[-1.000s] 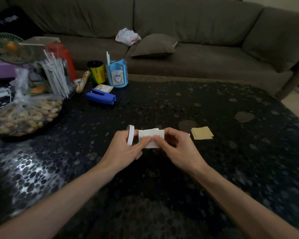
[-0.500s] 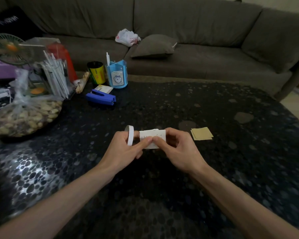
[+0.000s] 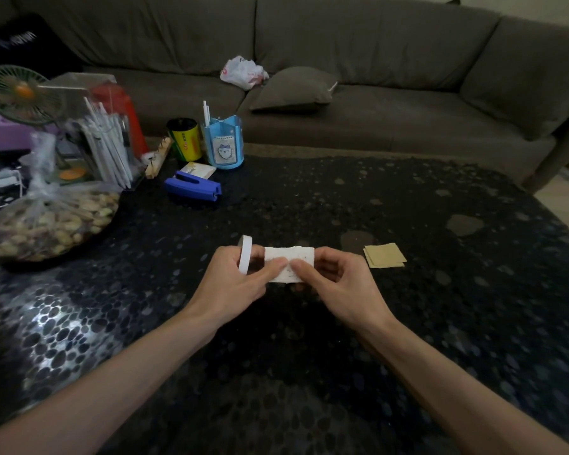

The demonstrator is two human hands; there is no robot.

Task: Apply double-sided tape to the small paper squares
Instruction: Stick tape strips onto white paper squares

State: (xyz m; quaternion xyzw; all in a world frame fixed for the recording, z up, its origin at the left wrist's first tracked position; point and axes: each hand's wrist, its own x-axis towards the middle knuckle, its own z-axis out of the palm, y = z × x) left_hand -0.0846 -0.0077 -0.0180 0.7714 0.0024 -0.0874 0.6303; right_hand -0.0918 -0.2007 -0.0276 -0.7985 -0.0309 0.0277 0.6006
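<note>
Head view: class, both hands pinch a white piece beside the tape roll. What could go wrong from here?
1. The left hand and right hand both pinch the white rectangular piece; if sticky, it may cling to skin or crease.
2. The white ring-shaped tape roll sits in that left hand too, so it could slip or twist the strip.
3. The tan paper squares lie stacked; a sticky end might lift several together.
</note>
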